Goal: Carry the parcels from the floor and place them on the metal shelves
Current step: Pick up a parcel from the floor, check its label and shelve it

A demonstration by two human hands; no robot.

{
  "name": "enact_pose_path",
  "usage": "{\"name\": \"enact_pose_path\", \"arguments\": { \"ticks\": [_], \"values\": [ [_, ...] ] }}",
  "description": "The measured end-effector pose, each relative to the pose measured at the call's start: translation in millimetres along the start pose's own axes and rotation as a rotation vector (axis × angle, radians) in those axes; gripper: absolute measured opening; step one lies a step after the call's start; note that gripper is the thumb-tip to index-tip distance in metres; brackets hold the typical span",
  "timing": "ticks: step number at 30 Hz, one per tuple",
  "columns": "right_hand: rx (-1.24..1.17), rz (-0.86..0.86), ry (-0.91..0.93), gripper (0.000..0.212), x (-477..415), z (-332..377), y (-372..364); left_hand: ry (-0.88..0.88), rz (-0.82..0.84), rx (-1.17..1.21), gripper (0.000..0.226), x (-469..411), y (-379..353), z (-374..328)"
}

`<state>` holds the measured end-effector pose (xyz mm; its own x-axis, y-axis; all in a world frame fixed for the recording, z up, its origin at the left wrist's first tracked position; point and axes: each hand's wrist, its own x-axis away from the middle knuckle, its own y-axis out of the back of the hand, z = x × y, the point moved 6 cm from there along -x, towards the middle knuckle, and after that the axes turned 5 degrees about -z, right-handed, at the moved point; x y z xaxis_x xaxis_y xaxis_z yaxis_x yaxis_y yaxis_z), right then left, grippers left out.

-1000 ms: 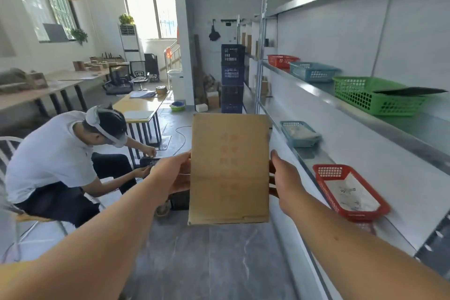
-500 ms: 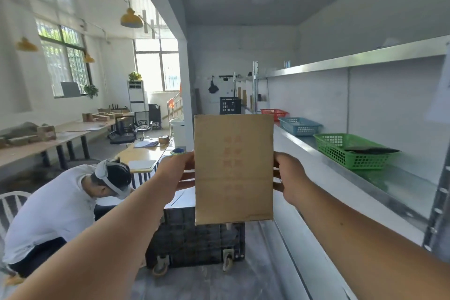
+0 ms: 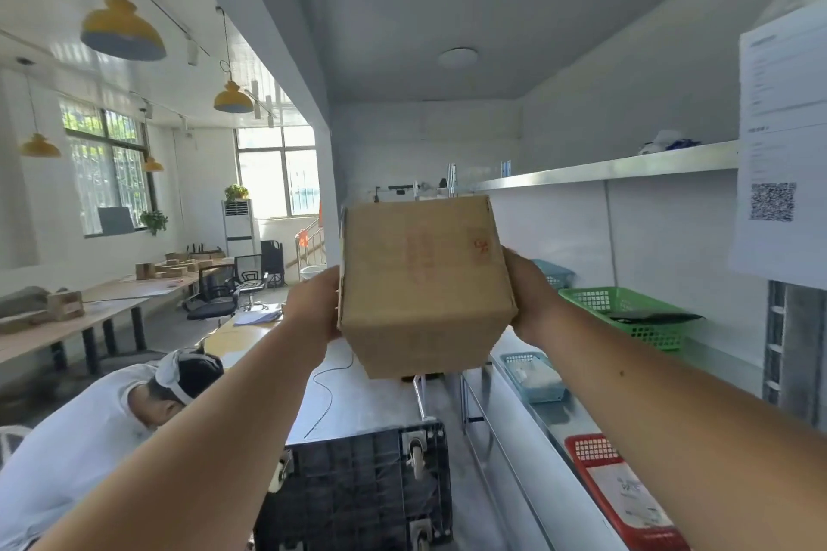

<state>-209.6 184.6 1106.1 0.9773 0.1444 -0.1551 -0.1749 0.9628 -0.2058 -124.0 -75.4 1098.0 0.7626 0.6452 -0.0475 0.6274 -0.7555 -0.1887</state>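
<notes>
Change since half a second ago: the cardboard parcel [image 3: 425, 282] has been raised and tipped, so two faces now show where only one flat face showed; the view has swung upward, taking in more ceiling. The far red basket seen then is no longer visible.

Grip: left hand [image 3: 313, 309] presses the parcel's left side, right hand [image 3: 532, 300] its right side; both clamp it between them, arms extended. Parcel is held in the air, centre of view, just left of the metal shelves [image 3: 604, 168], level with the gap below the top shelf and touching no shelf.

Writing: faded red print and a small red stamp on the parcel's upper face, not legible. A white sheet [image 3: 783, 148] hangs at the near right with a QR code and lines of text too blurred to read.

Shelves, right: green basket [image 3: 626, 313] on the middle shelf holding a flat dark item; a blue basket [image 3: 534, 376] on the shelf below; a red basket [image 3: 622, 497] nearest, with a white packet inside.

Room: a black wheeled crate [image 3: 358, 488] stands on the grey floor below the parcel. A seated person [image 3: 89, 429] in a white shirt bends forward at the near left. Long tables [image 3: 89, 313] with small boxes on the left, office chairs beyond, barred windows, yellow pendant lamps [image 3: 121, 31], a white air-conditioning unit [image 3: 239, 228] far back.
</notes>
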Motion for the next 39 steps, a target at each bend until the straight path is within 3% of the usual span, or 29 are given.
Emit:
{"name": "enact_pose_path", "arguments": {
  "ticks": [6, 19, 22, 24, 28, 39],
  "values": [
    [0.059, -0.028, 0.054, 0.034, 0.0, 14.9, -5.1, 0.019, -0.097, -0.031, 0.018, -4.1, 5.5, 1.1],
    [0.055, -0.042, 0.052, 0.026, -8.9, 1.6, -3.2, 0.023, -0.005, -0.039, 0.026, 1.8, -7.0, 10.8],
    [0.040, -0.030, 0.042, 0.023, -9.4, 0.8, -5.7, 0.024, 0.017, 0.007, 0.016, 3.2, -8.2, 13.7],
    [0.040, -0.006, 0.036, 0.021, -9.1, 0.0, -6.8, 0.041, 0.012, 0.071, 0.022, 4.7, -6.4, 14.1],
    [0.076, 0.074, 0.007, 0.030, -8.4, -1.3, -11.0, 0.076, 0.025, 0.143, 0.031, 5.3, -8.1, 17.8],
    [0.022, 0.062, 0.063, 0.052, -14.9, 8.2, -6.6, -0.006, 0.104, 0.048, 0.018, 12.3, -11.5, 5.6]
  ]
}}
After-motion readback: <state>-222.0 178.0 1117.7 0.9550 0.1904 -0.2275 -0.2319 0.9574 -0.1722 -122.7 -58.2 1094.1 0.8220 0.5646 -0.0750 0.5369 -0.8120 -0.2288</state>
